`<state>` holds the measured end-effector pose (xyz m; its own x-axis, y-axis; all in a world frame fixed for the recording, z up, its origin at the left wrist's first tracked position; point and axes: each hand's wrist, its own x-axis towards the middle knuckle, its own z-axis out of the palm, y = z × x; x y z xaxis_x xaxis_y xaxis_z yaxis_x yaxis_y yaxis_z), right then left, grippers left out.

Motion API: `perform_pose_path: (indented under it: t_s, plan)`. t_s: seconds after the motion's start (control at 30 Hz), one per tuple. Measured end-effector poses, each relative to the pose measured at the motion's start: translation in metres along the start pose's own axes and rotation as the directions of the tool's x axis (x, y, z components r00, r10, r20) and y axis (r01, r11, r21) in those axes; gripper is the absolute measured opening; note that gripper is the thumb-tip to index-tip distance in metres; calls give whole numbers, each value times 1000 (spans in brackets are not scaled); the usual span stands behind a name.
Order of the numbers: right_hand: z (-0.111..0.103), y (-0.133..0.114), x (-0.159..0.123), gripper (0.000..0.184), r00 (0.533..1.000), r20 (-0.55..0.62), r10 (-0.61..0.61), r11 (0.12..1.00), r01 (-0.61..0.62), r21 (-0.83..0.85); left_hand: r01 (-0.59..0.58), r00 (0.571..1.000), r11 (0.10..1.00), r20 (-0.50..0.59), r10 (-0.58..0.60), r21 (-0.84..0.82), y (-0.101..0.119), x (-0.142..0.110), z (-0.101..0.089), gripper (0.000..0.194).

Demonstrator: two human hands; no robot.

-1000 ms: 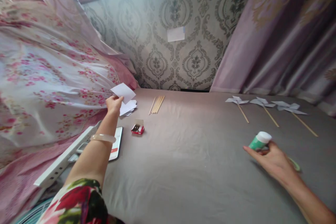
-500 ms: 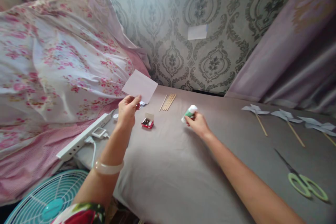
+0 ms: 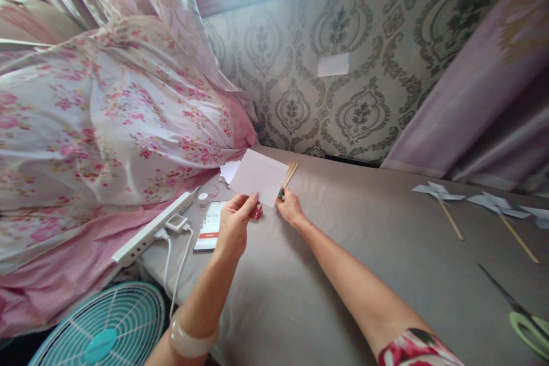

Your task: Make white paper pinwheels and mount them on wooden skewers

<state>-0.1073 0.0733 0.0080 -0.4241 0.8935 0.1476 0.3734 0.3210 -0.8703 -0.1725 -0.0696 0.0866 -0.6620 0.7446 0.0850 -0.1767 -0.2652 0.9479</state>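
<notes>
My left hand pinches a square sheet of white paper by its near edge, holding it above the table. My right hand is closed on a glue stick close to the sheet's right corner. Only a small green part of the glue stick shows; the paper and my fingers hide the rest. Behind the sheet, several thin wooden sticks lie partly covered. A small red box sits between my hands, mostly hidden by the left one and the paper.
A phone lies left of my left hand, beside a white power strip with cables. White paper pinwheels on sticks and green-handled scissors lie on the right. More white paper lies behind. A teal fan stands below left.
My right hand has moved left with the glue stick, up to the paper. The left hand has brought the paper lower and rightward, over the red box and sticks. The view has shifted.
</notes>
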Motion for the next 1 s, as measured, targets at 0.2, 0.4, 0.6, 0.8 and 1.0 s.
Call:
perform_pose_path:
  t_s: [0.2, 0.4, 0.6, 0.8, 1.0]
  plan:
    - [-42, 1, -17, 21, 998, -1, 65, 987, -64, 151, 56, 993, 998, 110, -52, -35, -12, -12, 21, 31]
    - [-123, 9, -72, 47, 993, -54, 107, 869, -67, 491, 210, 962, 974, 200, -189, -91, -28, -23, 52, 31]
    - [-163, 2, -132, 53, 982, -25, 185, 824, -141, 549, 314, 900, 949, 329, -286, -33, -50, -41, 84, 31]
    - [-178, 16, -157, 43, 947, -213, 241, 878, -120, 463, 323, 838, 944, 441, -321, 71, -67, -62, 110, 25]
    - [-194, 37, -173, 40, 913, -318, 254, 904, -107, 414, 353, 797, 930, 489, -354, 99, -77, -75, 139, 27]
